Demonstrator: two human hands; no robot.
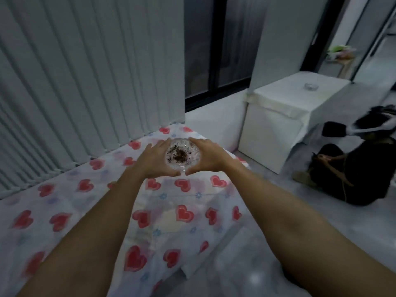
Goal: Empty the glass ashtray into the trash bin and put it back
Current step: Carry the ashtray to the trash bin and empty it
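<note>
A round cut-glass ashtray [182, 154] holds a dark brown heap of ash and scattered black specks. It is over the far end of a table covered with a white cloth printed with red hearts [184, 213]. My left hand [155, 160] cups its left side and my right hand [209, 156] cups its right side, thumbs nearly meeting under the near rim. I cannot tell whether the ashtray rests on the cloth or is lifted. No trash bin is in view.
A white cloth-draped box [285, 108] stands on the floor to the right, with a small glass dish [311, 86] on top. Dark bags [353, 168] lie on the grey floor at far right. Grey vertical blinds [85, 71] hang behind the table, beside a dark glass door [216, 46].
</note>
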